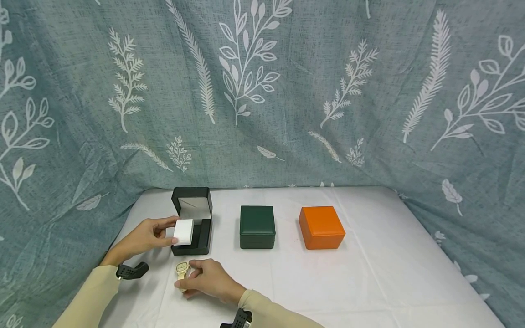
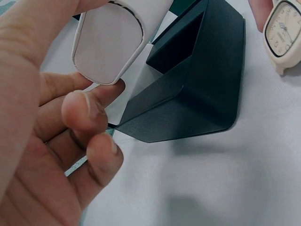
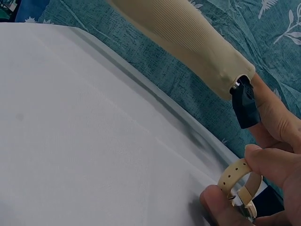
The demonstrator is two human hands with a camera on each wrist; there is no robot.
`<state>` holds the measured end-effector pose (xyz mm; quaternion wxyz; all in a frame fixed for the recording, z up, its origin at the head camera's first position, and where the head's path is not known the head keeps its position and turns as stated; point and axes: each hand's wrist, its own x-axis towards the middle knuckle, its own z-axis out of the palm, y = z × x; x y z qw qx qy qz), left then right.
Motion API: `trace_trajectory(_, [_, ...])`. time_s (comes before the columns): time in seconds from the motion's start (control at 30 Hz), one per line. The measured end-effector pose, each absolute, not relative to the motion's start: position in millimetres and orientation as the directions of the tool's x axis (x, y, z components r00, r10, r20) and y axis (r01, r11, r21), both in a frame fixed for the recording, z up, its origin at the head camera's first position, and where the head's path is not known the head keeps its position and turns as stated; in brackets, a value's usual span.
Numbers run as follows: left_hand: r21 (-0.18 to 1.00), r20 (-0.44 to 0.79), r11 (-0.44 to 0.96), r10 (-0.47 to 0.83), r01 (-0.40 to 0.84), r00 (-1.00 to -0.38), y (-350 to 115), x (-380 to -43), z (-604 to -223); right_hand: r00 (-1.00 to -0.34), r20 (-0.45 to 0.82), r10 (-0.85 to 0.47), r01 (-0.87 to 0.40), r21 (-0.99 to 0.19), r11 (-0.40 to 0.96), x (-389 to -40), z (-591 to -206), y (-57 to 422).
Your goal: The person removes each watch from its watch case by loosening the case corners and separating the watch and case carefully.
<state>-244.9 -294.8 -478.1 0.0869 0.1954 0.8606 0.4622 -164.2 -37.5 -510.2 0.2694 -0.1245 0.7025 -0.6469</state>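
My left hand [image 1: 149, 238] pinches a white watch cushion [image 1: 183, 232] between thumb and fingers, over the open black watch box [image 1: 199, 249]. The box's lid stands upright and shows a pale lining. In the left wrist view the cushion [image 2: 110, 44] has a flat oval end, and the other fingers are loosely bent below it. My right hand [image 1: 213, 280] holds a cream wristwatch [image 1: 182, 269] just in front of the box, its square-round dial facing up. The right wrist view shows the buckled strap [image 3: 233, 174] forming a loop between thumb and fingers.
A closed dark green box [image 1: 257, 227] stands right of the black one, with a closed orange box [image 1: 321, 228] farther right. All rest on a white cloth-covered table [image 1: 369, 282]. A leaf-patterned teal curtain [image 1: 295, 91] hangs behind and around the sides.
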Motion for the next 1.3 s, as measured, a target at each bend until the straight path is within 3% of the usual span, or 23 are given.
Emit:
trace_trajectory(0.23, [0.825,0.03,0.503,0.418,0.259,-0.908,-295,-247,-479,-0.805,-0.252,-0.536,0.225,-0.967,0.117,-163,-508,-38])
trace_trajectory(0.9, [0.831,0.034,0.491,0.426,0.262,-0.904,-293,-246,-480,-0.749,-0.235,-0.62,0.214,-0.971,0.11,-169,-513,-32])
trace_trajectory(1.3, [0.826,0.033,0.499,0.422,0.262,-0.906,-292,-244,-477,-0.733,-0.123,-0.669,-0.052,-0.97,0.236,-182,-507,-12])
